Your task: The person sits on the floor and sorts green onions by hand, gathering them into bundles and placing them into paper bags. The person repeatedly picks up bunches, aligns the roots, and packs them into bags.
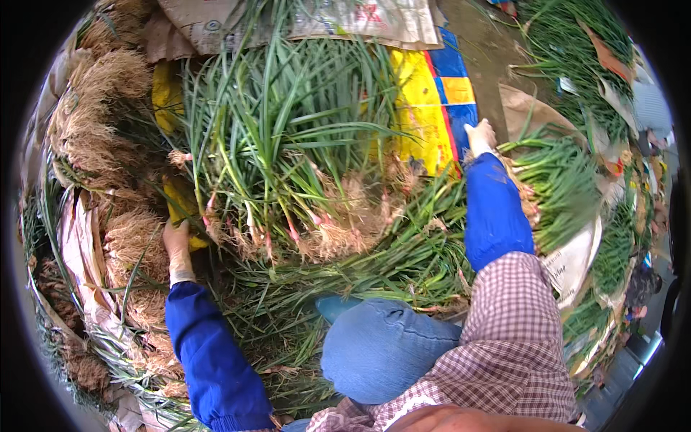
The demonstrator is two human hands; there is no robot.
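In front of me a heap of green onions [291, 124], green leaves pointing away and pale roots towards me, lies on a yellow and blue printed plastic sheet [424, 108]. My right hand [480, 136] has its fingers curled at the sheet's blue right edge. On the other side, my left hand [177, 240] touches the yellow part of the same sheet. Its fingertips are hidden, so its grip cannot be made out. Loose green leaves [345, 275] cover the ground between the heap and my knee [388, 345], which is in blue cloth.
Root-end bundles of onions [100, 108] are piled along the left. A smaller onion bunch [561, 189] lies just right of my right forearm, by a white printed sack [567, 270]. Another sack [324, 27] borders the heap's far side. More greens [577, 54] lie at the upper right.
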